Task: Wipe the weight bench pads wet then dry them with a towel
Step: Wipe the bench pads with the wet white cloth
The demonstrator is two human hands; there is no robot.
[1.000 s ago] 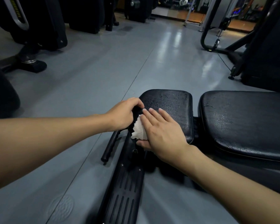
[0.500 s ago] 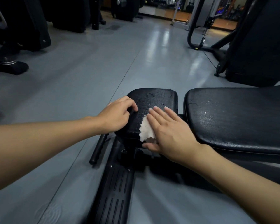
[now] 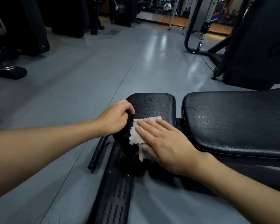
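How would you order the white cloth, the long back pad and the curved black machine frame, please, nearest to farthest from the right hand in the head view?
1. white cloth: under the fingers of the right hand, on the small seat pad.
2. long back pad: just to the hand's right, across the gap.
3. curved black machine frame: far across the floor, upper right.

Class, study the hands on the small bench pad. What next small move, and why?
Probably slide the right hand forward, pushing the cloth across the far half of the small pad. The cloth lies flat under it on the near part, the far part glistens wet, and the left hand grips the pad's edge.
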